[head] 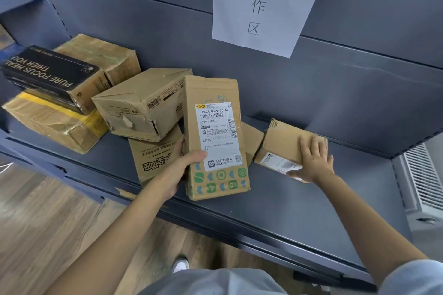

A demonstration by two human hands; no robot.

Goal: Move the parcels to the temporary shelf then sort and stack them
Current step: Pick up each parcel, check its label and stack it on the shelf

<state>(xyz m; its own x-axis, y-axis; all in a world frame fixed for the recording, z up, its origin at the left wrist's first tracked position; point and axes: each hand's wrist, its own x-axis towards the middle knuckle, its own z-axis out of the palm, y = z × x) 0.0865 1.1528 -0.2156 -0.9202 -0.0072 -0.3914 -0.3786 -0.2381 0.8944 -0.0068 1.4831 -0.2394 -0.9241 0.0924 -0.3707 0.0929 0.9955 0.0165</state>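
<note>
head view: the left hand (176,172) grips a tall cardboard parcel (217,136) by its left edge, thumb curled across the front just below the white shipping label (219,135), fingers hidden behind. the parcel is tilted up above the dark grey shelf (299,201), its lower end printed with green and blue icons. the right hand (312,163) lies on a small cardboard parcel (286,148) to the right, fingers spread flat over its top and thumb touching its white label. that parcel rests on the shelf against the back panel. behind the tall parcel lies a flat carton with chinese print (155,158), with a dented brown box (143,103) leaning on it. further left, a black box reading "pure focus" (45,72) sits on a yellow-taped parcel (55,122), and another brown box (107,55) stands behind. a paper sign (266,2) hangs on the back panel.
</note>
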